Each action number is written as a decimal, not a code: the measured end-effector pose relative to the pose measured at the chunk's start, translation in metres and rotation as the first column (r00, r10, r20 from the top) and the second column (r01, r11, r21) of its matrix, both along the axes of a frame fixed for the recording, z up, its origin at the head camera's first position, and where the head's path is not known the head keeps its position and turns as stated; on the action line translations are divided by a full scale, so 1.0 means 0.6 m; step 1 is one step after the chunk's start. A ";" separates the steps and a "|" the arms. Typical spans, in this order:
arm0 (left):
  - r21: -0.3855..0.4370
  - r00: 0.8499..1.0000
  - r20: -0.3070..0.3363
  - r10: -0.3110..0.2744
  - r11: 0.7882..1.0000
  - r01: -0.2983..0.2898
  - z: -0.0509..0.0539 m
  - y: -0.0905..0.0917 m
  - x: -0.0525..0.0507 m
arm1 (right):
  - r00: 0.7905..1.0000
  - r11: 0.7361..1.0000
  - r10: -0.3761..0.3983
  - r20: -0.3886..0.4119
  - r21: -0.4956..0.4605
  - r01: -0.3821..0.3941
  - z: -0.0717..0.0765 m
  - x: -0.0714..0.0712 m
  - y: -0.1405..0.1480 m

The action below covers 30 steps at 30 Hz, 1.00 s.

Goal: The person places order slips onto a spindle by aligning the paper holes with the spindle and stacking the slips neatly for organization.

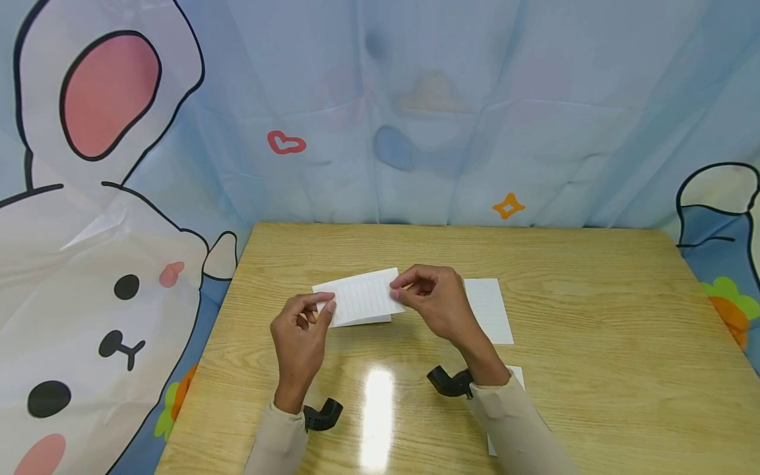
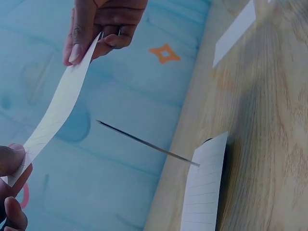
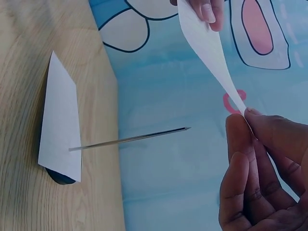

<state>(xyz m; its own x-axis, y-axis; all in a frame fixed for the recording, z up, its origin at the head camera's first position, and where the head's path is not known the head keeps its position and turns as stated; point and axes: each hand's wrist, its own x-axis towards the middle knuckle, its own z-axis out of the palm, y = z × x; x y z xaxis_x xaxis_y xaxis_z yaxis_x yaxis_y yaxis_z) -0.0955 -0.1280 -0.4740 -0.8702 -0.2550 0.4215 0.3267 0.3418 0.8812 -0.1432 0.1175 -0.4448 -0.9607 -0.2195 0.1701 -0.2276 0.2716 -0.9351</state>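
A lined white paper slip (image 1: 362, 293) is held up by both hands. My left hand (image 1: 299, 343) pinches its left end between thumb and fingers; my right hand (image 1: 442, 303) pinches the right end. In both wrist views the slip (image 2: 62, 103) (image 3: 209, 48) bends slightly along its length. Below it, an upright metal spike (image 2: 144, 143) (image 3: 130, 139) with a pointed tip passes through another slip (image 2: 206, 187) (image 3: 62, 125), which lies over a dark base (image 3: 60, 176). The held slip and the spike are apart in the wrist views. The head view hides the spike.
On the wooden table (image 1: 594, 330), one white slip (image 1: 489, 310) lies right of the hands. Another (image 1: 516, 375) lies nearer, partly under the right forearm. A patterned blue curtain (image 1: 564, 145) hangs behind the table and at its sides.
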 end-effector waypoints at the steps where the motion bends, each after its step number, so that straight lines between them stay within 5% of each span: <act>1: 0.000 1.000 -0.001 0.000 1.000 0.000 0.000 0.000 -0.001 | 1.000 1.000 -0.003 -0.002 -0.002 0.003 0.000 -0.001 -0.001; 19: -0.002 0.999 0.044 -0.021 1.000 0.021 0.004 -0.010 -0.027 | 0.998 0.998 -0.061 -0.008 -0.017 0.061 -0.007 -0.020 -0.015; 30: -0.070 0.999 0.038 -0.014 0.997 0.016 -0.003 -0.018 -0.046 | 0.997 0.997 -0.076 0.007 -0.016 0.076 -0.015 -0.032 -0.024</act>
<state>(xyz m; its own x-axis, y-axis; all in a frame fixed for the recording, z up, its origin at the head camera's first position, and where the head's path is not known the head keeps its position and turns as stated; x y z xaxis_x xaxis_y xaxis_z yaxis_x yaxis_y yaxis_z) -0.1232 -0.1385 -0.4757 -0.8893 -0.2127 0.4048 0.2994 0.3984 0.8670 -0.1625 0.1031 -0.4541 -0.9757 -0.1428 0.1665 -0.2004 0.2726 -0.9410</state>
